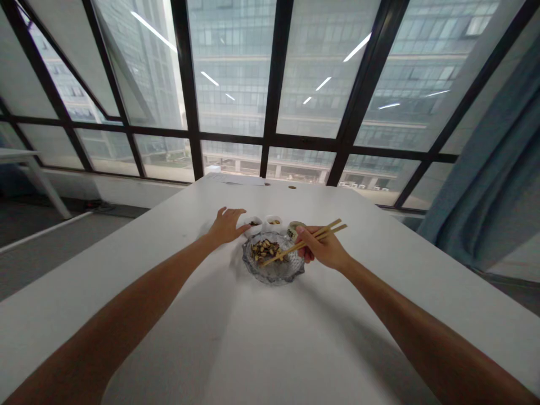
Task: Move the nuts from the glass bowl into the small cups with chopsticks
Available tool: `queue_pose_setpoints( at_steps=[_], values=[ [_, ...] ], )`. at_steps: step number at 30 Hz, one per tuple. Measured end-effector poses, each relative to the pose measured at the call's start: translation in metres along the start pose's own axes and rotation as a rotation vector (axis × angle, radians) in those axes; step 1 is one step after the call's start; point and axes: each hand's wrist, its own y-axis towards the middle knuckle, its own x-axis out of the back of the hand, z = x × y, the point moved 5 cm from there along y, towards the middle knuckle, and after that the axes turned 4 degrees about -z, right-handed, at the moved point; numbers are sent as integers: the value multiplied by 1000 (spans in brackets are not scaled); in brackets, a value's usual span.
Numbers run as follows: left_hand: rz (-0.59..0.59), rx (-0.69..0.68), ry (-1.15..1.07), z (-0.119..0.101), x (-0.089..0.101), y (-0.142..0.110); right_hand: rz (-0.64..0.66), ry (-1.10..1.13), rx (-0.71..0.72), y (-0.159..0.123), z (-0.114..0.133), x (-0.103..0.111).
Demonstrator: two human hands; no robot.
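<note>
My right hand [318, 246] is closed around a pair of wooden chopsticks [331, 228]. Their tips reach down into a clear glass bowl with a wavy rim [276, 279], among a heap of small brown and yellowish pieces [265, 249], perhaps nuts or seeds. My left hand [228, 225] has its fingers apart, thumb at the edge of a small white cup [255, 229] with dark bits in it. Beside that cup stands a second white cup [273, 223] holding pale yellowish pieces. A small pale container with dark lettering [292, 230] is partly hidden behind my right hand.
Everything stands on a long white table [261, 337]. Papers [236, 179] and small round brown spots lie at its far end. Beyond are dark-framed windows; a blue curtain [485, 163] hangs on the right, and another white table [42, 174] stands at left.
</note>
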Motion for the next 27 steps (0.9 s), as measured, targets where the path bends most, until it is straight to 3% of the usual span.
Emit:
queue_pose_setpoints(
  at_steps=[3,10,14,20,27],
  values=[
    [-71,-1,31,7,11,-20,13,-9,4,-4,-9,-5],
    [-219,45,54,14,17,-55,-259,34,129,1,-8,25],
    [-227,121,18,20,11,-58,-254,6,154,2,-7,31],
    [-226,146,-2,21,9,-58,-199,7,97,4,-25,19],
    [-268,216,-32,29,7,-58,-253,78,75,5,-30,21]
  ],
)
